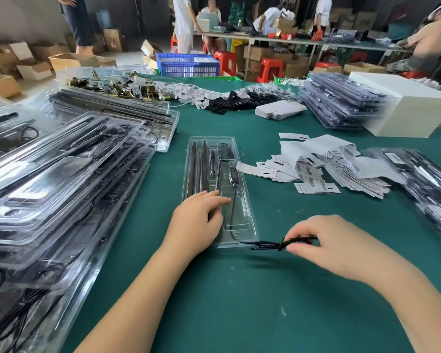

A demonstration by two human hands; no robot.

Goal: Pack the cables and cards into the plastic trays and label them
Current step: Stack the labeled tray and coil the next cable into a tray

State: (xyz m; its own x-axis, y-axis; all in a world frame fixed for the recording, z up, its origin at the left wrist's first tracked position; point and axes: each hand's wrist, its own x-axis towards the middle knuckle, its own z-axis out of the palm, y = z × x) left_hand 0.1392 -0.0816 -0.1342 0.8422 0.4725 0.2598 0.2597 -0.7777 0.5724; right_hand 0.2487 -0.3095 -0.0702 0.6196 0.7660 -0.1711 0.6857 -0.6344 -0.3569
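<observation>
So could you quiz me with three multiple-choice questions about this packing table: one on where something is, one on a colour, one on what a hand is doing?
1. Where does the heap of white barcode labels lie relative to the clear plastic tray?
A. right
B. left
C. inside it

2. What colour is the table cover?
A. red
B. green
C. white

3. What is the right hand doing?
A. lying flat
B. pinching a bundled black cable
C. holding a label

Answers: 1 A, the heap sits past the tray's right edge; 2 B, green throughout; 3 B, its fingers hold the cable while the left hand rests on the tray.
</observation>
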